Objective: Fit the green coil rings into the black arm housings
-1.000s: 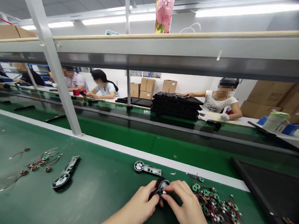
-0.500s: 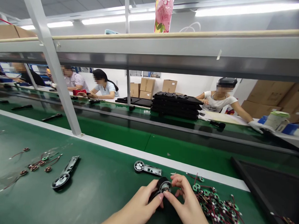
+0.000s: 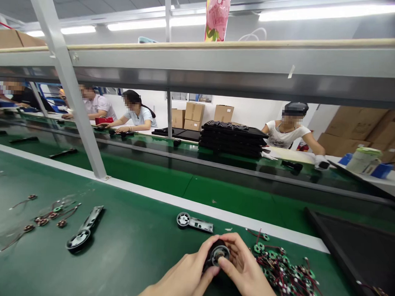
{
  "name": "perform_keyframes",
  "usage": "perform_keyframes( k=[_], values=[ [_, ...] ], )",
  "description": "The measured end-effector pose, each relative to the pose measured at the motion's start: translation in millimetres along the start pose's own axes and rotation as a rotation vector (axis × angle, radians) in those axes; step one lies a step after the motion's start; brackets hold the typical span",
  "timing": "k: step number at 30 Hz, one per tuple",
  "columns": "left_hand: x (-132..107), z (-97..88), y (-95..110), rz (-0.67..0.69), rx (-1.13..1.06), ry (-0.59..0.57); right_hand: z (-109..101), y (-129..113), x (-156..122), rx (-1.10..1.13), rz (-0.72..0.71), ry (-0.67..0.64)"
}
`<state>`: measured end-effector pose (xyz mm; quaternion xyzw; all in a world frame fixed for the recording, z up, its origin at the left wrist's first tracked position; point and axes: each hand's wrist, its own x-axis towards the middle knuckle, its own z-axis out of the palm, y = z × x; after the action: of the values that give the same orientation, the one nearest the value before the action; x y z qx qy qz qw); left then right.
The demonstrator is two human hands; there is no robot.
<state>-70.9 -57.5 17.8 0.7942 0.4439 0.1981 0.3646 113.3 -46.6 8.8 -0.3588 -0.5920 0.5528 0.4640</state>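
Both my hands meet low in the middle of the green bench mat [image 3: 130, 250]. My left hand [image 3: 185, 280] grips a small round black part with a metal centre [image 3: 219, 252]. My right hand [image 3: 246, 272] closes round the same part from the right, its thumb pressed on the metal face. A heap of small green coils with red wires [image 3: 285, 276] lies just right of my hands. A grey metal arm with a round wheel end [image 3: 194, 222] rests on the mat just beyond my hands.
A black arm with a wheel [image 3: 82, 230] and several loose brown coils [image 3: 45, 217] lie to the left. A black tray [image 3: 359, 255] sits at the right. Beyond a slanted steel post [image 3: 75, 99], other people work behind stacked black trays [image 3: 232, 141].
My hands drew slightly nearer me and turned the black part so its metal centre faces up. My right thumb now presses on it. The person opposite reached right, then pulled back.
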Motion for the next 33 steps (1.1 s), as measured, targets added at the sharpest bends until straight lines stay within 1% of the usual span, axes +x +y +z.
perform_keyframes(
  k=[3, 7, 9, 10, 11, 12, 13, 14, 15, 17, 19, 20, 22, 23, 25, 29, 31, 33],
  values=[
    [-0.4, -0.1, 0.1, 0.015, 0.006, -0.02, 0.9, 1.6, 0.5, 0.0, 0.02, 0.001],
    [1.8, -0.7, 2.1, 0.006, -0.068, 0.034, -2.4, 7.4, 4.0, -0.042, 0.044, -0.001],
    [8.1, -5.3, -2.4, 0.016, -0.129, 0.07, -12.8, 9.6, 6.1, -0.162, 0.001, 0.037],
    [13.7, -10.4, -7.4, 0.003, -0.159, 0.1, -21.0, 10.4, 7.0, -0.27, -0.03, 0.09],
    [21.3, -18.0, -14.5, -0.028, -0.184, 0.141, -30.9, 11.1, 7.9, -0.414, -0.063, 0.164],
    [30.7, -28.3, -23.6, -0.087, -0.199, 0.194, -41.9, 12.0, 8.6, -0.603, -0.091, 0.248],
    [41.7, -41.4, -34.4, -0.156, -0.195, 0.275, -53.3, 13.4, 9.1, -0.81, -0.109, 0.332],
    [54.0, -57.1, -46.4, -0.181, -0.18, 0.339, -64.2, 15.3, 9.3, -1.016, -0.119, 0.398],
    [67.0, -74.6, -59.2, -0.2, -0.166, 0.384, -73.9, 17.9, 9.3, -1.191, -0.114, 0.439],
    [91.9, -111.4, -84.5, -0.249, -0.117, 0.48, -87.3, 24.5, 8.8, -1.376, -0.08, 0.468],
    [112.1, -143.6, -106.6, -0.325, -0.053, 0.56, -92.0, 31.1, 8.1, -1.419, -0.048, 0.468],
    [119.7, -155.9, -115.8, -0.367, -0.019, 0.58, -91.7, 33.7, 8.0, -1.437, -0.042, 0.462],
    [130.7, -171.2, -130.3, -0.458, 0.051, 0.6, -87.8, 36.8, 8.4, -1.462, -0.045, 0.439],
    [134.8, -174.5, -135.7, -0.502, 0.089, 0.605, -85.1, 37.2, 8.7, -1.469, -0.05, 0.426],
    [141.5, -175.2, -143.2, -0.587, 0.17, 0.62, -79.6, 36.6, 9.2, -1.479, -0.057, 0.408],
    [151.8, -171.9, -148.8, -0.727, 0.341, 0.673, -73.8, 34.7, 8.6, -1.475, -0.052, 0.377],
    [152.1, -174.2, -149.6, -0.778, 0.413, 0.693, -73.8, 35.6, 8.5, -1.453, -0.066, 0.343],
    [146.9, -179.2, -149.7, -0.816, 0.464, 0.702, -74.4, 37.8, 9.1, -1.419, -0.097, 0.311]
  ],
)
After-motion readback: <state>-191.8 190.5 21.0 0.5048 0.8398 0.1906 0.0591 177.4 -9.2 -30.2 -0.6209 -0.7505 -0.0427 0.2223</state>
